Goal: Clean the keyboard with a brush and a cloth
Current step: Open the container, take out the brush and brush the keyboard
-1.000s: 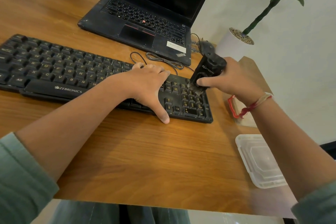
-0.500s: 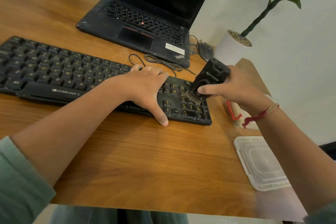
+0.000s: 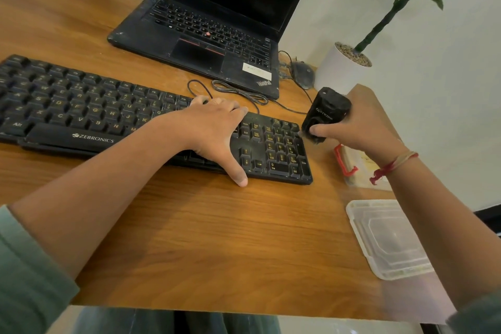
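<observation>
A black Zebronics keyboard (image 3: 81, 116) lies across the wooden desk (image 3: 217, 238). My left hand (image 3: 214, 130) rests flat on its right-middle part, fingers spread, thumb on the desk in front of it. My right hand (image 3: 363, 127) grips a chunky black brush (image 3: 325, 116) just off the keyboard's right end, beside the number pad. Its bristles point down and left and are mostly hidden by my thumb. No cloth is in sight.
An open black laptop (image 3: 211, 35) stands behind the keyboard, with cables and a mouse (image 3: 302, 76) to its right. A white plant pot (image 3: 341, 70) stands at the back right. A clear plastic lid (image 3: 387, 238) and a red-clipped box (image 3: 352, 165) lie near the right edge.
The brush has swept off the number pad to the right and now hangs past the keyboard's right end. My left hand stays on the keys.
</observation>
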Motion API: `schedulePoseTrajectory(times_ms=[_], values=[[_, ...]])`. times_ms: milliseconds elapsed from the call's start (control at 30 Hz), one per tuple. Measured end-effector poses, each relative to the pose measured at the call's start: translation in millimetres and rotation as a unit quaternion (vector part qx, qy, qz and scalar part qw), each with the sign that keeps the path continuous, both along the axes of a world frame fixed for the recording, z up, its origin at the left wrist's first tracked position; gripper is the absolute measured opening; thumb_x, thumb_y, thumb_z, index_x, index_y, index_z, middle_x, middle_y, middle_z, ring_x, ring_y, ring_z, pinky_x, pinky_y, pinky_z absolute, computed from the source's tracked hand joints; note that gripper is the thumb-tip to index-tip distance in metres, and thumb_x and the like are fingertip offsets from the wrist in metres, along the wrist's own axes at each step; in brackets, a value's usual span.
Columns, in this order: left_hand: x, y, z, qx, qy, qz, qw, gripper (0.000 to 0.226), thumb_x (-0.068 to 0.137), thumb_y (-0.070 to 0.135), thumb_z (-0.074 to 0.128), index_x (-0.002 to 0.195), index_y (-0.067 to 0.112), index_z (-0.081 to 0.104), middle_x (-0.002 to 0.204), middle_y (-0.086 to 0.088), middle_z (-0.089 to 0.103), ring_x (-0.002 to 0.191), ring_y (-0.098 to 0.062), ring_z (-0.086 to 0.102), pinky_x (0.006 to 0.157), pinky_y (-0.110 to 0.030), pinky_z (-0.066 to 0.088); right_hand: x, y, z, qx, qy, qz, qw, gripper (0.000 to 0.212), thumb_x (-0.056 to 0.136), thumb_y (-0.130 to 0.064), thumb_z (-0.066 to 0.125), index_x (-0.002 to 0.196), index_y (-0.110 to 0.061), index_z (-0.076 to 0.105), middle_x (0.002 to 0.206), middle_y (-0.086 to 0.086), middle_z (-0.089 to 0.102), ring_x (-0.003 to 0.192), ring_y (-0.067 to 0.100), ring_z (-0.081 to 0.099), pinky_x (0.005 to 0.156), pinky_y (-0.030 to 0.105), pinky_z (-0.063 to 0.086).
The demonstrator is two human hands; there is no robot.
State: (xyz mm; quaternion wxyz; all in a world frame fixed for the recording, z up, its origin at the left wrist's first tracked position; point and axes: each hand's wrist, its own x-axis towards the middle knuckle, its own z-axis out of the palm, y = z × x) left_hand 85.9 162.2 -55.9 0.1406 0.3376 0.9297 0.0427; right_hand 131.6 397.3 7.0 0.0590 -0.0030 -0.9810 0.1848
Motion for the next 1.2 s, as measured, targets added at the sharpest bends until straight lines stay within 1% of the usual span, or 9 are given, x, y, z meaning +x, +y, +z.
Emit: schedulePoseTrajectory(times_ms=[100,233,433,600,733,867,933,1100,1200], values=[[-0.2,-0.3,0.4,-0.005,0.005,-0.003,1.000,0.141,0.050,0.085,0.066,0.156,0.017,0.001,0.162,0.000,0.011,0.149,-0.023,0.010,0.121,-0.051,0.008,2.5,0.1,0.0,-0.038,0.009,0.019,0.999,0.029,0.071,-0.017,0.081,0.069,-0.023,0.052,0.066,-0.008,0.052,0.062,0.006,0.051,0.046,0.007,0.036],[-0.1,-0.8,1.1,-0.006,0.003,-0.002,1.000,0.141,0.051,0.085,0.065,0.157,0.017,0.001,0.162,0.000,0.010,0.149,-0.023,0.009,0.120,-0.050,0.006,-1.9,3.4,-12.1,-0.177,-0.079,-0.006,0.981,0.051,0.069,-0.020,0.083,0.113,-0.018,0.057,0.102,-0.006,0.064,0.095,0.008,0.061,0.070,0.015,0.048],[0.7,-0.6,1.5,-0.003,0.004,-0.002,1.000,0.140,0.052,0.084,0.066,0.156,0.017,0.002,0.161,-0.001,0.012,0.149,-0.022,0.009,0.120,-0.049,0.005,-0.9,-6.9,1.9,-0.051,0.010,-0.015,0.999,0.027,0.075,-0.020,0.078,0.070,-0.021,0.051,0.065,-0.009,0.050,0.059,0.007,0.049,0.045,0.004,0.036],[1.3,-1.3,0.9,0.005,-0.005,0.000,1.000,0.141,0.051,0.083,0.068,0.156,0.017,0.002,0.162,0.000,0.010,0.149,-0.022,0.007,0.120,-0.049,0.003,-6.2,-9.6,-5.5,-0.130,-0.050,-0.009,0.990,0.030,0.072,-0.021,0.081,0.095,-0.019,0.061,0.084,-0.008,0.065,0.083,0.009,0.064,0.066,0.012,0.051],[0.7,-1.4,0.4,0.008,-0.002,0.000,1.000,0.142,0.050,0.084,0.067,0.157,0.017,0.001,0.162,0.000,0.010,0.149,-0.022,0.007,0.121,-0.050,0.004,-10.8,-8.8,3.3,-0.009,0.013,-0.040,0.999,0.025,0.075,-0.025,0.078,0.089,-0.013,0.061,0.070,-0.008,0.056,0.069,0.010,0.056,0.045,0.002,0.036],[0.3,-1.5,-0.2,0.010,-0.004,-0.001,1.000,0.141,0.050,0.084,0.067,0.156,0.017,0.003,0.162,0.000,0.011,0.149,-0.022,0.008,0.120,-0.050,0.004,-6.5,-17.3,1.5,-0.161,-0.072,0.018,0.984,0.029,0.075,-0.015,0.078,0.098,-0.015,0.060,0.087,-0.005,0.065,0.065,-0.004,0.064,0.050,0.005,0.043],[0.4,-1.7,0.7,0.009,-0.004,0.000,1.000,0.141,0.050,0.084,0.067,0.156,0.017,0.002,0.162,0.000,0.011,0.149,-0.022,0.008,0.121,-0.050,0.005,-8.2,-19.5,-2.8,-0.141,-0.102,0.025,0.984,0.036,0.074,-0.019,0.079,0.104,-0.016,0.057,0.088,-0.009,0.063,0.071,-0.002,0.062,0.049,0.003,0.042],[1.1,-0.7,0.8,0.003,0.000,-0.001,1.000,0.141,0.051,0.084,0.067,0.156,0.017,0.002,0.162,0.000,0.011,0.149,-0.022,0.008,0.121,-0.050,0.006,-16.7,-19.6,5.5,-0.020,-0.020,-0.012,1.000,0.026,0.078,-0.026,0.076,0.094,-0.016,0.057,0.072,-0.012,0.055,0.066,0.000,0.051,0.047,-0.002,0.034],[0.3,-0.8,0.2,0.004,0.000,-0.002,1.000,0.141,0.051,0.084,0.067,0.156,0.017,0.002,0.162,-0.001,0.011,0.149,-0.022,0.008,0.121,-0.050,0.005,-14.3,-29.5,-0.8,-0.176,-0.102,0.050,0.978,0.028,0.073,-0.016,0.079,0.095,-0.018,0.061,0.086,-0.006,0.068,0.078,0.008,0.069,0.057,0.008,0.048]])
